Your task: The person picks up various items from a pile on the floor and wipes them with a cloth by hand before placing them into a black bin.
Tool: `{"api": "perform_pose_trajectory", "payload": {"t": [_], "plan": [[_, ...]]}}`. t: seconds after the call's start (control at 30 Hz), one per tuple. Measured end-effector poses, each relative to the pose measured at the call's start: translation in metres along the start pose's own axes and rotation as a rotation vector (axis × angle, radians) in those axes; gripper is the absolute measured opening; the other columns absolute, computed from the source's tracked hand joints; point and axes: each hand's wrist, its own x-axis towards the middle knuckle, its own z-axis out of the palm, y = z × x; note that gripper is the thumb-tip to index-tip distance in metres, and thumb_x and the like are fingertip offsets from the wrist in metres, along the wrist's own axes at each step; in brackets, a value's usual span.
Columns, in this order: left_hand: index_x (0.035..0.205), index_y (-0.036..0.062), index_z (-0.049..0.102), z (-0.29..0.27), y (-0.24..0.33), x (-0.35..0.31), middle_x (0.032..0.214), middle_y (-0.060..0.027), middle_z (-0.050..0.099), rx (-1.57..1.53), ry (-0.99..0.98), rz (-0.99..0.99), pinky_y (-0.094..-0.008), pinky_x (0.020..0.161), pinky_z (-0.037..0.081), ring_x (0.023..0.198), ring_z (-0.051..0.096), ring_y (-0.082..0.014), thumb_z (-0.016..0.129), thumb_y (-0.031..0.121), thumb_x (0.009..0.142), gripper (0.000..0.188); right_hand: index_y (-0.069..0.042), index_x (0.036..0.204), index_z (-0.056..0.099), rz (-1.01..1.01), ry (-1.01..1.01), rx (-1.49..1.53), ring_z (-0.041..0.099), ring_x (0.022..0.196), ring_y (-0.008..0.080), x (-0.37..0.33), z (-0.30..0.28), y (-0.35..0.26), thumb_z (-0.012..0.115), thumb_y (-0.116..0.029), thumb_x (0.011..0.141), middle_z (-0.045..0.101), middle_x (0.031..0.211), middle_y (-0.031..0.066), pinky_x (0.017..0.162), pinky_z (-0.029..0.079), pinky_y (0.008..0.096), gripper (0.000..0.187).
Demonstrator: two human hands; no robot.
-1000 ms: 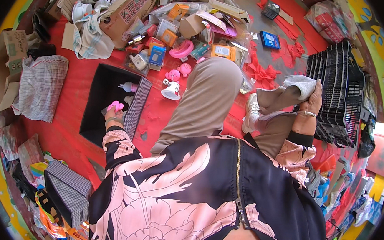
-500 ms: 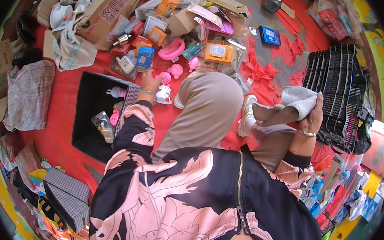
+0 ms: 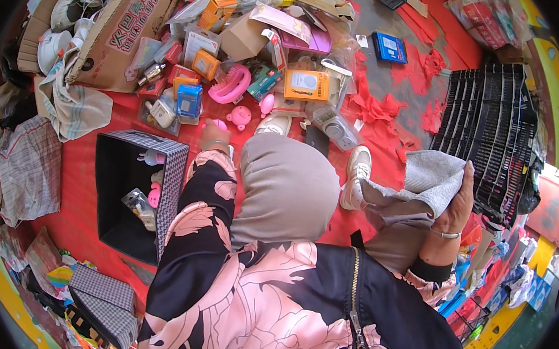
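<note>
On the red floor covering, my left hand [image 3: 212, 137] has its fingers curled over a small round pink toy [image 3: 217, 124]; its fingertips are partly hidden. Two similar pink toys [image 3: 239, 116] lie just beyond it, near a pink brush-like piece [image 3: 231, 84]. My right hand [image 3: 455, 206] grips a grey cloth [image 3: 429, 177] by its right side, and the cloth drapes down toward my leg. Left of my left forearm stands a black storage box [image 3: 112, 220] with a checked outer side; a pink toy [image 3: 154, 195] and a clear-packed item [image 3: 140, 209] are inside.
A pile of packaged goods [image 3: 238, 34] spreads ahead, including an orange box [image 3: 307, 85] and a blue box [image 3: 189, 101]. A cardboard carton [image 3: 129, 35] with white items stands far left. Black plastic crates [image 3: 482, 132] are at right. Torn red sheeting [image 3: 379, 103] lies between.
My left hand has shifted right onto the nearest pink toy, and my forearm now covers most of a white item beside it. The right hand still holds the grey cloth. The whole view has shifted slightly.
</note>
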Motion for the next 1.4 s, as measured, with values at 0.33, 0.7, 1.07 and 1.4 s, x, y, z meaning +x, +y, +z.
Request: {"api": "perform_pose_trajectory", "payload": {"t": [0.33,0.7,1.07,1.4], "plan": [[0.107,0.0036,0.045,-0.098,-0.047,-0.002,0.102,-0.0142,0.057,-1.586,-0.013,0.245,-0.0379,0.074,0.053,0.085,0.061,-0.0303,0.063,0.001,0.070,0.042,-0.004,0.096,0.058,-0.031,-0.144,0.058,0.061,0.083,0.0207,-0.012,-0.006,-0.002,0.052,-0.025,0.090,0.063,0.091,0.0091,0.077,0.050,0.0355,0.022],[0.133,0.0078,0.032,-0.275,0.009,-0.259,0.126,-0.0141,0.043,-1.800,-0.756,1.086,-0.0451,0.093,0.046,0.116,0.047,-0.0301,0.052,-0.014,0.074,0.066,0.000,0.112,0.052,0.021,-0.572,0.198,0.060,0.095,0.0262,-0.041,0.036,0.000,0.042,-0.043,0.092,0.060,0.106,0.0139,0.085,0.048,0.0393,0.049],[0.134,0.0024,0.026,-0.282,0.077,-0.380,0.122,-0.0132,0.047,-1.431,-1.011,1.241,-0.0375,0.085,0.049,0.107,0.053,-0.0244,0.053,-0.003,0.084,0.057,-0.001,0.108,0.058,-1.568,-0.674,-0.963,0.043,0.118,0.0348,-0.132,0.107,-0.011,0.052,-0.016,0.084,0.045,0.127,0.0196,0.096,0.035,0.0380,0.029],[0.130,-0.0040,0.031,-0.294,0.119,-0.335,0.118,-0.0118,0.049,-1.228,-0.894,1.344,-0.0300,0.090,0.044,0.106,0.052,-0.0186,0.056,-0.001,0.082,0.055,0.000,0.095,0.056,-1.327,-0.752,-0.621,0.054,0.087,0.0345,-0.079,0.139,-0.005,0.050,-0.014,0.086,0.056,0.093,0.0169,0.075,0.044,0.0384,0.018]]}}
